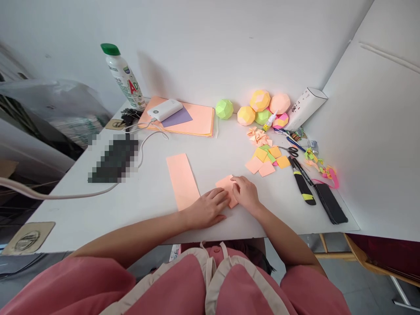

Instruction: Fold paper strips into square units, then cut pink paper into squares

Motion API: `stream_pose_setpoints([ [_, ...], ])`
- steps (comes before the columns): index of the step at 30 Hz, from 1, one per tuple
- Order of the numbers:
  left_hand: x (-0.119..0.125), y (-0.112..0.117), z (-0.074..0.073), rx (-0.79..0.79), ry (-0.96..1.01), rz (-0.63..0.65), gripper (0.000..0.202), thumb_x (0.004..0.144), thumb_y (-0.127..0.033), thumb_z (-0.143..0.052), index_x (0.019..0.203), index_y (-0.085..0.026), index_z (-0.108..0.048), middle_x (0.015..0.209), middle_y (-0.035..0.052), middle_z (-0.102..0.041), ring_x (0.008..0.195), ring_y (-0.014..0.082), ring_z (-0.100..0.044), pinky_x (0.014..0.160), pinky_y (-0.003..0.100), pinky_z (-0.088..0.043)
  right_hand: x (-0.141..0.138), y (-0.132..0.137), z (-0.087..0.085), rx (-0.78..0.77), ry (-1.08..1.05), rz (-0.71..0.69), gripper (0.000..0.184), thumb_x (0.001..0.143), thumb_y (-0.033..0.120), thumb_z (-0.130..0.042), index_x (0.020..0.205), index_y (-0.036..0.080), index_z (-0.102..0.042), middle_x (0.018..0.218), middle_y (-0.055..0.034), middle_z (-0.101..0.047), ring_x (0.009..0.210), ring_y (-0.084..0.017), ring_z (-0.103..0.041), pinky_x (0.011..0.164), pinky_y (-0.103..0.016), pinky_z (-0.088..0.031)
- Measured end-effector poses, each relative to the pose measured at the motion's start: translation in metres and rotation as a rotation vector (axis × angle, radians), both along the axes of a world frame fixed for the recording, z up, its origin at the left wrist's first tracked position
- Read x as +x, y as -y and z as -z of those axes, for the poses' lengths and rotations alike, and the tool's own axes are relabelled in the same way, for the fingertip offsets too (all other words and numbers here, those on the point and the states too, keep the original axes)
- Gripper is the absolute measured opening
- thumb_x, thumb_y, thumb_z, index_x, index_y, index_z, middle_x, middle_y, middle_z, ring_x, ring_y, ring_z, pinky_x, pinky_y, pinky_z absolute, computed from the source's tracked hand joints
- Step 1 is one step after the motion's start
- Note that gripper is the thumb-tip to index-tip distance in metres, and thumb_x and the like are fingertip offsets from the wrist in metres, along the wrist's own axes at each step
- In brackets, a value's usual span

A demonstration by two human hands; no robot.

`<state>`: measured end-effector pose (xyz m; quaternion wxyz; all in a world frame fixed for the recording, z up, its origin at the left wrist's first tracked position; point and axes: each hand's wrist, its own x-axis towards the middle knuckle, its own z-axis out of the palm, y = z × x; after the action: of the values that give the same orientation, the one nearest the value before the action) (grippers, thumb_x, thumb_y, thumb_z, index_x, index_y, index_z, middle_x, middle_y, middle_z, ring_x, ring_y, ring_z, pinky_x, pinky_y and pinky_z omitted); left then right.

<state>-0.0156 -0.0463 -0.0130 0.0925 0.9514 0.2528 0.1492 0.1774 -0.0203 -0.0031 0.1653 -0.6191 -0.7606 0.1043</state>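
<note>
While our left hand lies flat and our right hand pinches the small peach paper at table centre, we judge folding barely begun, w/ a peach strip at 10 o'clock untouched & finished paper balls at 1.

bottle | power bank on paper stack | paper balls | scissors | paper strip
</note>
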Motion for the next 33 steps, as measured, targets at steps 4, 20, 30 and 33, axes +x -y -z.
stream_pose_setpoints([
  [4,0.001,0.002,-0.002,-0.019,-0.005,-0.032,0.039,0.085,-0.032,-0.057,0.118,-0.011,-0.051,0.126,0.0168,-0.048,0.125,0.0321,-0.038,0.100,0.046,-0.041,0.001,0.001,0.000,0.006,0.056,-0.024,0.031,0.087,0.016,-0.042,0.108,0.019,-0.065,0.090,-0.0067,-0.066,0.072,-0.017,-0.061,0.062,-0.028,-0.045],
  [20,0.016,0.022,-0.011,0.052,-0.039,-0.256,0.041,0.082,-0.033,-0.052,0.110,-0.005,-0.059,0.120,0.0200,-0.054,0.119,0.0396,-0.045,0.100,0.051,-0.038,0.012,0.003,-0.004,0.048,-0.033,-0.189,0.033,0.087,0.016,-0.039,0.108,0.017,-0.064,0.080,-0.0048,-0.063,0.062,-0.014,-0.057,0.058,-0.025,-0.045],
  [30,0.013,0.018,-0.007,0.064,-0.003,-0.221,0.042,0.085,-0.038,-0.050,0.108,-0.004,-0.061,0.116,0.0215,-0.058,0.122,0.0413,-0.044,0.099,0.052,-0.037,0.009,0.009,-0.006,0.069,0.010,-0.173,0.032,0.088,0.015,-0.039,0.110,0.017,-0.062,0.079,-0.0050,-0.063,0.059,-0.013,-0.056,0.053,-0.025,-0.042],
  [33,0.013,0.018,-0.006,0.050,0.010,-0.225,0.044,0.085,-0.038,-0.049,0.111,-0.004,-0.060,0.117,0.0217,-0.057,0.121,0.0409,-0.045,0.099,0.053,-0.036,0.009,0.009,-0.007,0.053,0.015,-0.171,0.033,0.088,0.015,-0.038,0.111,0.019,-0.062,0.081,-0.0052,-0.064,0.061,-0.013,-0.057,0.054,-0.025,-0.043],
])
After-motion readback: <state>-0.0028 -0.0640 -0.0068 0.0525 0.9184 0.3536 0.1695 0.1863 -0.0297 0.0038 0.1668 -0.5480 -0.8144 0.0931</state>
